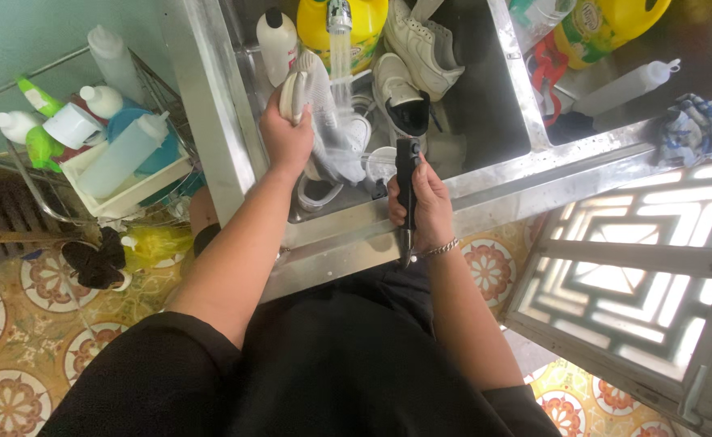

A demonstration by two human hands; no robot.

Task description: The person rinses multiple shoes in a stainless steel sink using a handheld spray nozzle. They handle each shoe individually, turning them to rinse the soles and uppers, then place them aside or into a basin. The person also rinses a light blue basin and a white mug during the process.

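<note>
A shiny metal sink [485, 174] holds white shoes [417, 48] in its deep bowl; a white bottle [277, 44] and a big yellow jug [348, 24] stand at the back; on its flat side lie a clear squeeze bottle [627, 85] and a blue and white cloth [700, 125]; a wire rack [24, 190] of bottles stands on the patterned tile floor [16, 340].

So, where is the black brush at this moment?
In the head view, the black brush is in the right hand, at the sink's front rim, beside the white shoe.
</note>
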